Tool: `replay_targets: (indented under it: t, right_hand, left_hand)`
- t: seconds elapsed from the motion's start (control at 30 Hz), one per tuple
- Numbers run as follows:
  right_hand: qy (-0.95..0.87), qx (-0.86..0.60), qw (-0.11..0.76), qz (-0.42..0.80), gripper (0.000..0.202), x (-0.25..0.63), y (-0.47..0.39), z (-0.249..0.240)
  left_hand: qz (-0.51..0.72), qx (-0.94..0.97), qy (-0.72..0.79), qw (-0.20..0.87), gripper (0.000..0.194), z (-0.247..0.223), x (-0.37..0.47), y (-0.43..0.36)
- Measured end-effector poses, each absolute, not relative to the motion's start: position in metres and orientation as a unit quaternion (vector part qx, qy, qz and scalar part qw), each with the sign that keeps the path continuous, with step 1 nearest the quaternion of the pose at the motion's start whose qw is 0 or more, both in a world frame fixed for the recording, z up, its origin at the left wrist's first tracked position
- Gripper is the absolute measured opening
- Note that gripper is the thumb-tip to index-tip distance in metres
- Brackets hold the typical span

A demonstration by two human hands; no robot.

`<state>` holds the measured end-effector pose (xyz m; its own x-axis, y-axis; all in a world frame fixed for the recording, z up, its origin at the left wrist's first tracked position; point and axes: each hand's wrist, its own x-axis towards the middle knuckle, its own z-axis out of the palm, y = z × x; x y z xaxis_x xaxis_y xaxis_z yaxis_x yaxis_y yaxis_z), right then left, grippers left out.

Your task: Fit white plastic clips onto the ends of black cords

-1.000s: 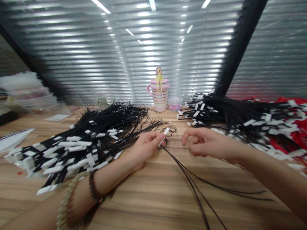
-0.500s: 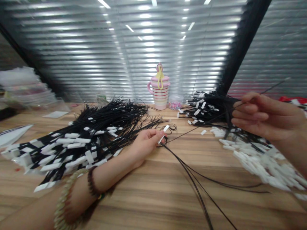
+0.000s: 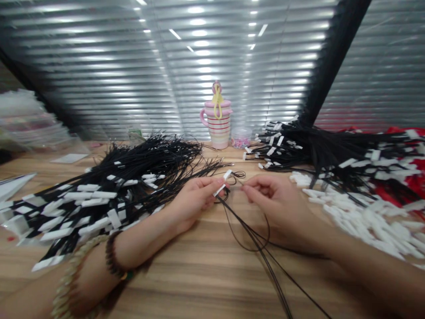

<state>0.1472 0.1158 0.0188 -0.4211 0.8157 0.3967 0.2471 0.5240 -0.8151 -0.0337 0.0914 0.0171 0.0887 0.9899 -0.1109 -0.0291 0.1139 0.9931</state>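
Near the middle of the table, my left hand (image 3: 196, 197) pinches a small white plastic piece (image 3: 223, 182) between thumb and fingers. Black cords (image 3: 252, 235) run from beneath this piece toward the near edge, and thin loops curl beyond it. Just to the right, my right hand (image 3: 272, 195) is closed in a pinch on a thin black cord, a short gap from the white piece. A loop of cord (image 3: 268, 230) hangs below the right hand. The exact grip of the right fingertips is too small to make out.
A heap of black cords with white ends (image 3: 86, 195) lies at left. Another cord bundle (image 3: 318, 146) lies at back right, above loose white pieces (image 3: 372, 221). A striped pink mug (image 3: 219, 128) and a small clear jar (image 3: 241, 138) stand at the back. Stacked plastic boxes (image 3: 29, 119) are far left.
My right hand has come from the upper right, where it held the cord taut, down beside my left hand. The cord now hangs in a slack loop. My left hand still pinches the white piece.
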Motion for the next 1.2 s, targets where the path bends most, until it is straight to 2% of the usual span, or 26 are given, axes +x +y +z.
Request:
replay_targets:
  t: [0.17, 0.47, 0.87, 1.2]
  right_hand:
    - [-0.792, -0.356, 0.402, 0.292, 0.011, 0.137, 0.103, 0.0]
    - [-0.787, -0.358, 0.41, 0.291, 0.011, 0.139, 0.105, -0.002]
    - [-0.796, -0.345, 0.415, 0.272, 0.011, 0.138, 0.106, -0.002]
    - [-0.817, -0.323, 0.457, 0.141, 0.013, 0.138, 0.099, -0.002]
  left_hand:
    - [0.442, 0.479, 0.485, 0.583, 0.027, 0.018, -0.035, 0.091]
    - [0.434, 0.488, 0.479, 0.586, 0.023, 0.017, -0.035, 0.093]
    - [0.417, 0.496, 0.493, 0.581, 0.026, 0.017, -0.035, 0.091]
    - [0.404, 0.524, 0.485, 0.572, 0.026, 0.016, -0.036, 0.091]
